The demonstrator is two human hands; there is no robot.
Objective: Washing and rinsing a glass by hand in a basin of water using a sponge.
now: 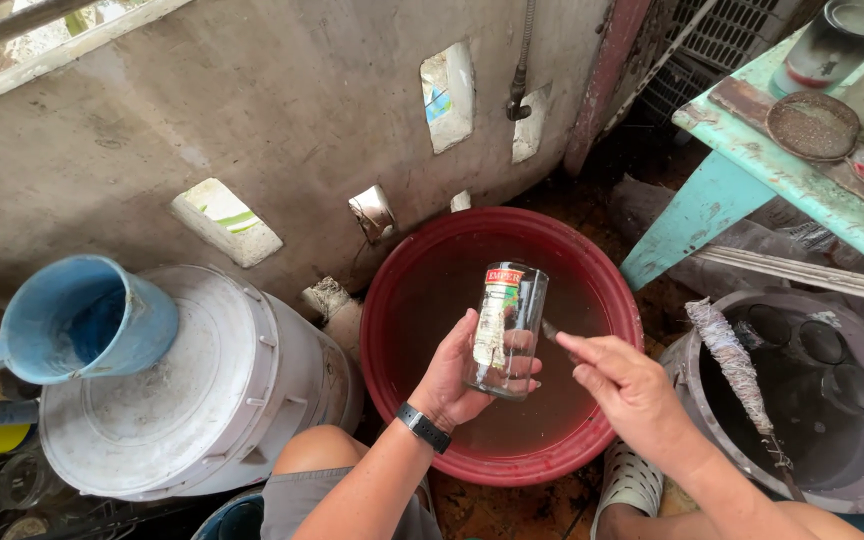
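Gripping a clear labelled bottle [505, 330], the left hand [452, 380] holds it over the red basin [392, 300]; at 3 o'clock, right hand [627, 390] fingers pinch a small tool [549, 329] against it

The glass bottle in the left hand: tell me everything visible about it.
The glass bottle is clear, cylindrical and looks empty, with a partly peeled paper label, red at the top. It is held roughly upright above the red basin of murky water. The left hand grips its lower side; the right hand presses a thin tool against it.
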